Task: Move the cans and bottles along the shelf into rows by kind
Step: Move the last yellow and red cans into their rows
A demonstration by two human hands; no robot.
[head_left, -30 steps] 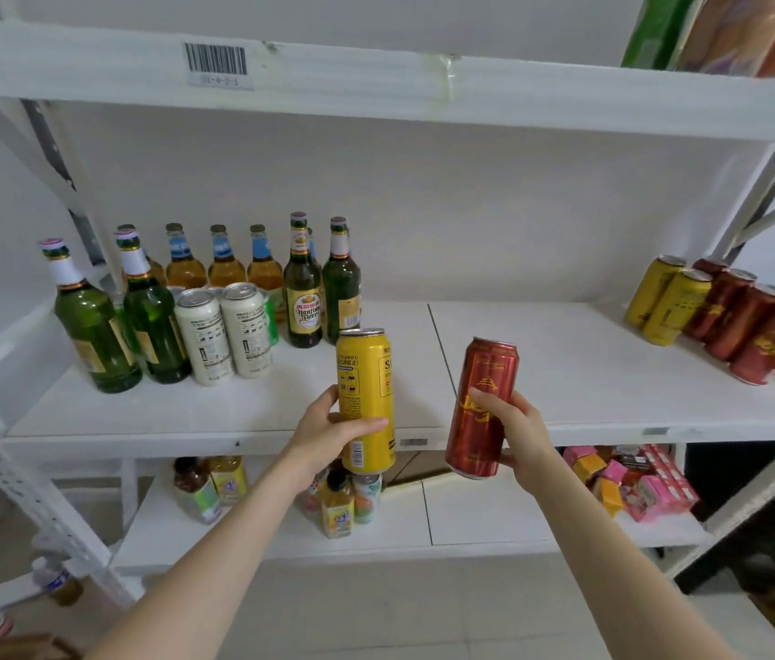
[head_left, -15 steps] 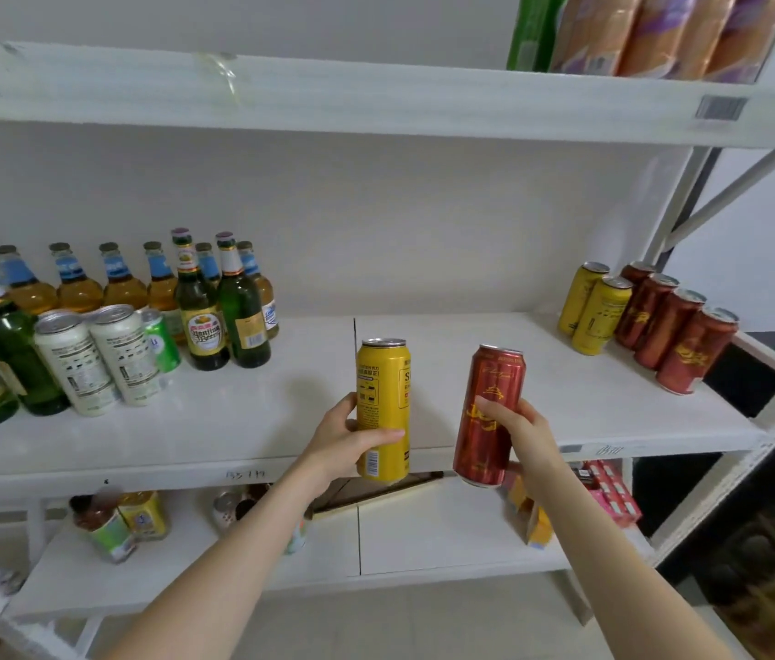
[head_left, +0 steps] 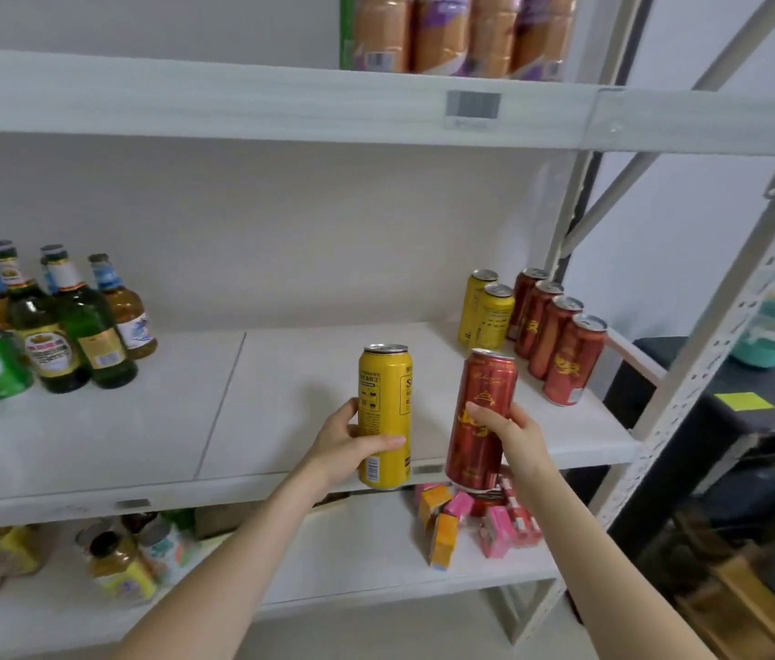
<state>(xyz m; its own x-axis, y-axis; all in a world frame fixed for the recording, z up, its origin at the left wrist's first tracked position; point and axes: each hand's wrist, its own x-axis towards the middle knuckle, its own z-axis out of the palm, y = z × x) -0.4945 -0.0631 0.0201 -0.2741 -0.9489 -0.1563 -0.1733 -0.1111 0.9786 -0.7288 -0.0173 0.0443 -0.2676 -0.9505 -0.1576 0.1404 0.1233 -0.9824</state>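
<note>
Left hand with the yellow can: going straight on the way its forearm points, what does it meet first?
Probably the nearer standing yellow can at back right, across bare shelf. The red can in the right hand lies close beside that line; depth is unclear.

A stockroom: white metal shelving [head_left: 280, 483] with barcode labels [head_left: 473, 106] and drinks.

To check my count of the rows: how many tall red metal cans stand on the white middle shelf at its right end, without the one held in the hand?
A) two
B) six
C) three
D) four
D: four tall red metal cans stand in one line on the white middle shelf beside two yellow cans; the right hand holds a fifth red can.
</note>
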